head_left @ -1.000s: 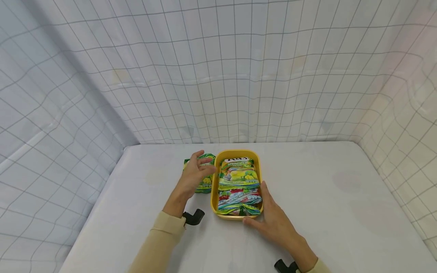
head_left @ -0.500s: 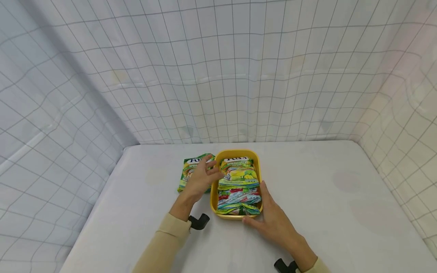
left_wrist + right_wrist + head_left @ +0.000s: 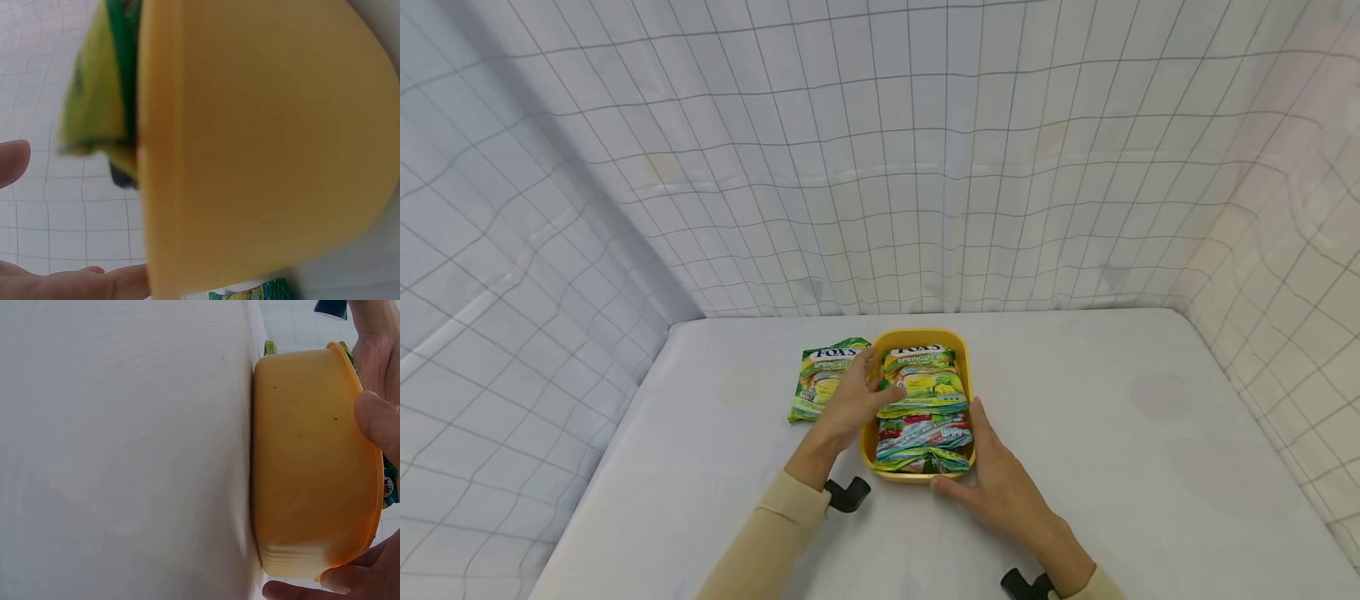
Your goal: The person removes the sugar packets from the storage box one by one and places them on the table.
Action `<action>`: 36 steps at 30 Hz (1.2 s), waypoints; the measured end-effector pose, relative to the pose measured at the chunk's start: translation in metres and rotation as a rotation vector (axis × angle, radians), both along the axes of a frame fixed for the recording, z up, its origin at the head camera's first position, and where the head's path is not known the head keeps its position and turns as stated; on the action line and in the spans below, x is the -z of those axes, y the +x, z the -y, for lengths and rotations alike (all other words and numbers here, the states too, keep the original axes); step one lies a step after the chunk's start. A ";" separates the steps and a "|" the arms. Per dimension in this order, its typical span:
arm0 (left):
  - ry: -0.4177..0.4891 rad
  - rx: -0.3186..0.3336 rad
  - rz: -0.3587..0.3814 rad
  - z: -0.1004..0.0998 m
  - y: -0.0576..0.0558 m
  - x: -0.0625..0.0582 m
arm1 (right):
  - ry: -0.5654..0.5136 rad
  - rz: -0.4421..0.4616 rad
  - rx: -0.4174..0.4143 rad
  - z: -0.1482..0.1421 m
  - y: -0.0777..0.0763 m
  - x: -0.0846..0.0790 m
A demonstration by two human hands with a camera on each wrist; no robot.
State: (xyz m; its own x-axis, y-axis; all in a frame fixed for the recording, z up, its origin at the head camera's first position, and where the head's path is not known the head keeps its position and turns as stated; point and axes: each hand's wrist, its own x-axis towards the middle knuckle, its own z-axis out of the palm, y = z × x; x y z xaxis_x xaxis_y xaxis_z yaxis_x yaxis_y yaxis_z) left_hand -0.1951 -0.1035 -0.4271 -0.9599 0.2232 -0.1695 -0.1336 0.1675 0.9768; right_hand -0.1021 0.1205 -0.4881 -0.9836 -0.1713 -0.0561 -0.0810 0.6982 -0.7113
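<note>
A yellow plastic tub stands on the white table, filled with candy bags. Inside, a green-and-yellow Fox's Spring Tea bag lies at the back, and a red-and-blue bag is at the front. My right hand holds the tub's near right corner, thumb on the front wall and fingers along the right side. At the left rim is my left hand, fingers extended and thumb over the bags; its fingertips reach the rim in the left wrist view. It partly covers a second Spring Tea bag beside the tub.
Netted white sheeting rises behind the table and along both sides. Each wrist wears a black camera mount, such as the left mount. The loose bag lies just left of the tub.
My left hand has moved right, from above the loose bag to the tub's left rim, uncovering more of that bag. My right hand stays on the tub.
</note>
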 end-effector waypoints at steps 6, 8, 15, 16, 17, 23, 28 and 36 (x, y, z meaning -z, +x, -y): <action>-0.011 0.021 -0.024 -0.003 0.002 0.004 | -0.008 0.010 0.005 0.001 0.000 -0.001; -0.022 0.017 -0.024 -0.004 0.003 0.006 | -0.010 0.008 0.005 0.002 0.000 -0.001; -0.112 -0.024 -0.002 -0.009 0.007 0.015 | 0.002 -0.013 0.001 0.002 0.001 0.000; -0.119 -0.028 -0.001 -0.009 0.007 0.015 | 0.004 -0.020 0.001 0.002 0.001 0.000; -0.126 -0.031 -0.001 -0.010 0.007 0.016 | 0.004 -0.024 0.003 0.002 0.001 0.000; -0.166 -0.018 0.030 -0.013 0.004 0.016 | 0.007 -0.018 0.018 0.001 0.002 -0.001; -0.180 -0.016 0.076 -0.016 0.001 0.017 | -0.003 -0.030 0.006 0.000 0.001 0.001; -0.240 -0.021 0.090 -0.019 -0.001 0.018 | -0.004 -0.057 0.001 0.000 0.001 0.003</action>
